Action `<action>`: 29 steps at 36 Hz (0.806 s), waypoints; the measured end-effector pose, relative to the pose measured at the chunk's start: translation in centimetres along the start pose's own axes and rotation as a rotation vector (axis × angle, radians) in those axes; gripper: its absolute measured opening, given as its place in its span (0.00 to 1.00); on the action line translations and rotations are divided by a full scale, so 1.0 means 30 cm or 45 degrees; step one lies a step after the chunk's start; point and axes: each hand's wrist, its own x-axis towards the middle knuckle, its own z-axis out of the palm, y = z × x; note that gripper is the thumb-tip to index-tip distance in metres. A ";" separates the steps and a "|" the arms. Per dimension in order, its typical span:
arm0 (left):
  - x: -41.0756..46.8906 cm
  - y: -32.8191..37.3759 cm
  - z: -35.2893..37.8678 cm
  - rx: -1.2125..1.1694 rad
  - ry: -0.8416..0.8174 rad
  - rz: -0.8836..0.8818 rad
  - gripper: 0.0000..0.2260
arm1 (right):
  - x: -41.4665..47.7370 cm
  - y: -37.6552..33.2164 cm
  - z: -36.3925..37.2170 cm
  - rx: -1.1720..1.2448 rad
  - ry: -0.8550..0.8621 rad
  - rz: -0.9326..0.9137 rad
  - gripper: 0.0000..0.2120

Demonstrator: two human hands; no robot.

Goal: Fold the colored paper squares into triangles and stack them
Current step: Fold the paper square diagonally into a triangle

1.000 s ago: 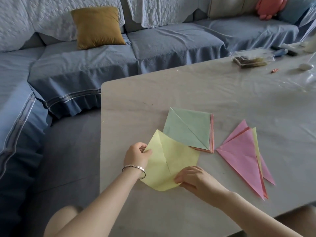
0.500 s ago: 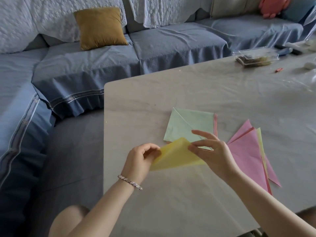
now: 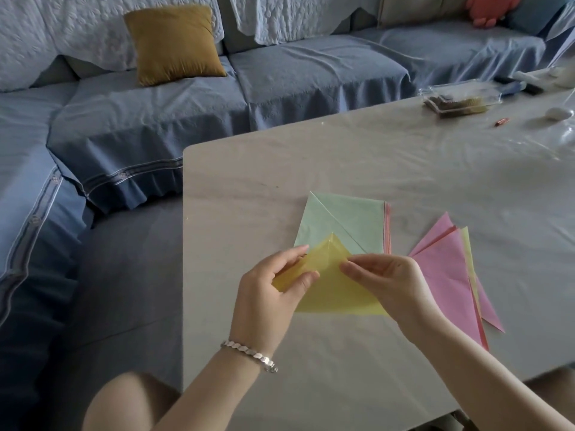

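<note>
A thin, slightly translucent yellow paper (image 3: 333,290) is folded into a triangle, its apex pointing to twelve o'clock and its long base lying toward six o'clock on the pale, smooth table (image 3: 249,181), whose surface has a faint sheen. The left hand (image 3: 267,297) comes in from seven o'clock with the wrist bent back, a silver link bracelet (image 3: 249,356) around it; thumb and curled fingers pinch the sheet's left slope. The right hand (image 3: 392,281) reaches in from five o'clock, palm turned toward the left, thumb and forefinger pinching the right slope just below the apex, the other fingers loosely curled. The apex looks lifted off the table, though the view does not settle it. At twelve o'clock from the yellow sheet, partly under its tip, lies a flat stack of squares (image 3: 351,225), pale green on top with a diagonal crease and pink edges showing along its right side. At three o'clock is a fanned pile of folded triangles (image 3: 445,275), pink with a yellow edge between. Beyond the table stands a blue fabric sofa (image 3: 295,76) with a mustard cushion (image 3: 172,43) at eleven o'clock.
</note>
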 end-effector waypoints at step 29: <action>0.004 0.016 0.019 0.138 0.186 0.228 0.07 | -0.044 -0.032 0.004 0.150 0.059 -0.109 0.09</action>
